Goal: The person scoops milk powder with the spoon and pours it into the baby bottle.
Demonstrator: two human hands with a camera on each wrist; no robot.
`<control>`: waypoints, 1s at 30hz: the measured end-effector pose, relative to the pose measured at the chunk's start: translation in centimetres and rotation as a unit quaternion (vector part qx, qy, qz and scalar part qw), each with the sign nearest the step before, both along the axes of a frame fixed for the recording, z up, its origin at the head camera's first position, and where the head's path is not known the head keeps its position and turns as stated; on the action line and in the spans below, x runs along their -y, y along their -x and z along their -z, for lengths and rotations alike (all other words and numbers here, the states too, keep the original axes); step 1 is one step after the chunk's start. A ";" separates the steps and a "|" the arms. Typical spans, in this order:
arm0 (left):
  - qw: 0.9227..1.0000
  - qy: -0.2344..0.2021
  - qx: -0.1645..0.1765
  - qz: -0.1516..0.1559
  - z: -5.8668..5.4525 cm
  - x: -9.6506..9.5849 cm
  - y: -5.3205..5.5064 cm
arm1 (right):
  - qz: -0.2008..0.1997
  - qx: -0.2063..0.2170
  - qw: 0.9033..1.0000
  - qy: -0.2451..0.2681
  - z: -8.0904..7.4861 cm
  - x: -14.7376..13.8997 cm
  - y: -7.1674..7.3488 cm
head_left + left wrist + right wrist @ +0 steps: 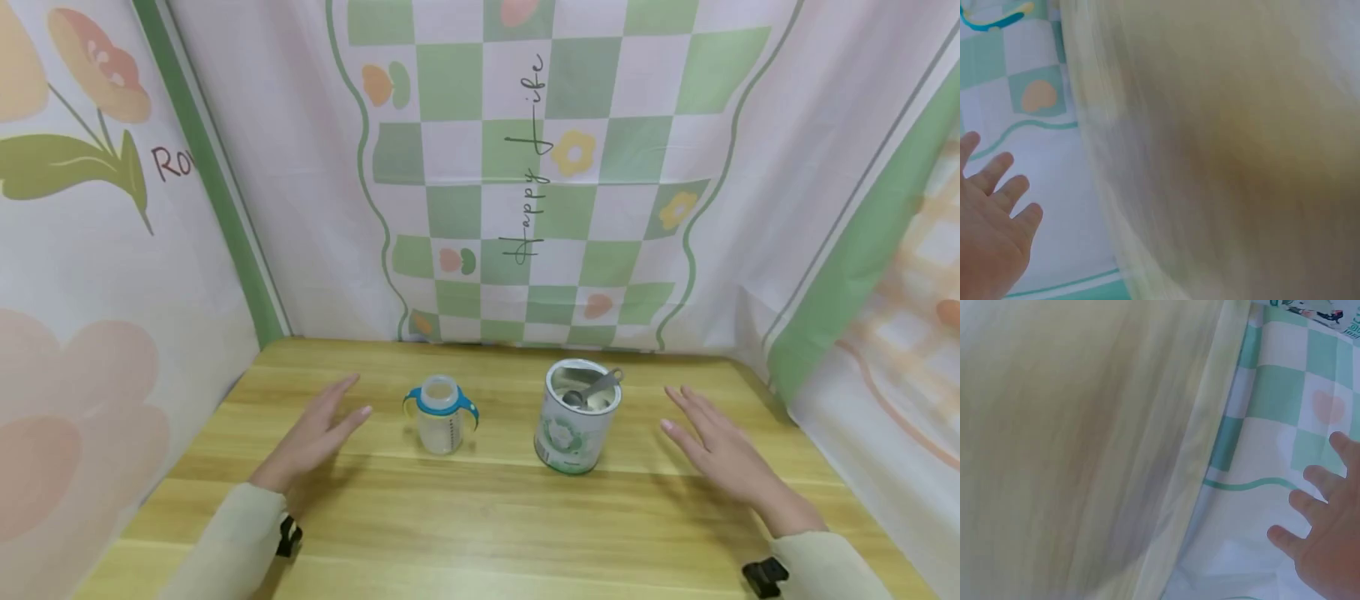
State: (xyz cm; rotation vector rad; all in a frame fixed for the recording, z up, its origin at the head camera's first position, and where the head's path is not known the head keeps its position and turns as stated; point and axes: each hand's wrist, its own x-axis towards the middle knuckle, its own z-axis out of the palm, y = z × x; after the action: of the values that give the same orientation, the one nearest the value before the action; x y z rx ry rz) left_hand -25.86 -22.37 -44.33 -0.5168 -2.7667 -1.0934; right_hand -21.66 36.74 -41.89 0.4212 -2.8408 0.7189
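Note:
A clear baby bottle [440,429] with a blue collar and two side handles stands upright on the table, its top uncapped. To its right is a milk powder can [572,437], open at the top, with a metal scoop [602,383] leaning in the pale powder. My left hand [315,437] hovers left of the bottle, fingers extended and holding nothing. On the far side of the can, my right hand [720,454] is likewise spread and apart from it. Both wrist views show the hands with straight fingers; a blue-and-yellow handle [997,22] peeks in at the left wrist view's corner.
The wooden table [480,533] ends at a printed curtain [517,208] with green checks behind it. More cloth hangs along the left and right sides. Each wrist wears a black strap [765,577].

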 end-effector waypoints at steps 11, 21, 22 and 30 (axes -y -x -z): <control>0.999 -0.025 -0.020 0.026 -0.5 -2.5 0.4 | -0.033 -0.011 0.998 0.057 -1.1 1.7 0.2; 0.998 -0.032 -0.036 0.051 -1.6 -4.6 0.6 | -0.033 -0.012 0.997 0.070 -2.2 2.9 0.1; 0.997 -0.031 -0.038 0.052 -1.6 -4.8 0.7 | -0.035 -0.013 0.997 0.070 -2.2 3.0 0.1; 0.993 -0.037 -0.072 0.081 -2.2 -6.8 1.6 | -0.038 -0.029 0.997 0.065 -3.1 4.0 0.6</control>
State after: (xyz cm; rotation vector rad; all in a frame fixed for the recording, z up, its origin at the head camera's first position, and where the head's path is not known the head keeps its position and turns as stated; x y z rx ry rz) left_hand -27.42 -15.57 -42.16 -0.7907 -2.5867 -1.1366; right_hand -22.22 32.70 -38.80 0.5234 -2.7184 0.8842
